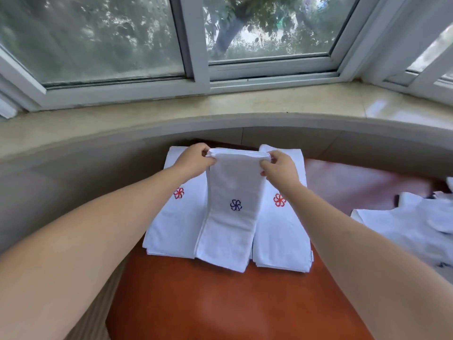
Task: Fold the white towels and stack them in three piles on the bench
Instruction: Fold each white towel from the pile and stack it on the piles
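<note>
A folded white towel with a blue pinwheel mark [230, 217] hangs lengthwise over the middle of the red-brown bench [220, 303]. My left hand [195, 159] pinches its far left corner and my right hand [279, 168] pinches its far right corner. Its near end rests between two stacks. A stack of folded white towels with a red mark [175, 217] lies on the left. Another stack with a red mark [282, 229] lies on the right.
A loose heap of unfolded white towels [411, 224] lies on the bench at the right. A curved stone window sill [220, 114] runs behind the bench, with windows [267, 33] above it. Bare bench surface shows at the front.
</note>
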### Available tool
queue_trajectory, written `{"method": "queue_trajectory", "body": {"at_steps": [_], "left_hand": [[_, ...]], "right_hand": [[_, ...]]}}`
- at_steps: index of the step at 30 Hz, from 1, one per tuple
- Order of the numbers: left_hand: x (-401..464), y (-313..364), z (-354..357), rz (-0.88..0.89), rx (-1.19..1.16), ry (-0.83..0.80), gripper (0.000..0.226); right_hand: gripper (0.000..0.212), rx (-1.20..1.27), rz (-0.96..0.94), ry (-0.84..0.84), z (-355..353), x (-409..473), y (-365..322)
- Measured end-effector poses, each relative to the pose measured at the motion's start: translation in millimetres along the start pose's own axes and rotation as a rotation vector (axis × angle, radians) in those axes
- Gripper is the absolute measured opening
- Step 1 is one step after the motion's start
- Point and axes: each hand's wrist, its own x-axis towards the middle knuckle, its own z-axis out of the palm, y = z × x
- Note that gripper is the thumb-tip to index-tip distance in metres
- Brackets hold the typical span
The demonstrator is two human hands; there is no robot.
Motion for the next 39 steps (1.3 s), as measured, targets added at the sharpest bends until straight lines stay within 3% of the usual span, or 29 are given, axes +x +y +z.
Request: {"method": "queue_trajectory", "body": {"at_steps": [6, 13, 17, 20, 26, 31, 36, 39], "left_hand": [[60, -17, 19, -0.003, -0.007, 0.042, 0.017], [119, -47, 46, -0.041, -0.112, 0.107, 0.015], [134, -76, 72, -0.253, -0.139, -0.016, 0.051], [125, -98, 88, -0.332, -0.109, -0.144, 0.069], [77, -123, 99, -0.398, -0.145, -0.182, 0.065], [6, -145, 114, -0.451, -0.149, -0.266, 0.044], [-58, -157, 125, -0.598, -0.283, -0.47, 0.038], [-78, -157, 124, -0.642, -0.463, -0.425, 0.031]], "right_hand": [[0.022, -0.038, 0.036, 0.036, 25, 60, 14], [0.028, -0.072, 0.033, 0.024, 55, 121, 29], [0.059, 0.121, 0.153, -0.125, 76, 126, 54], [0.058, 0.103, 0.196, -0.166, 87, 112, 80], [0.052, -0.054, 0.214, -0.065, 96, 58, 105], [0.043, -0.181, 0.387, -0.182, 104, -9, 123], [0.032, -0.076, 0.739, -0.485, 101, -63, 134], [0.022, 0.078, 0.694, -0.411, 95, -79, 141]]}}
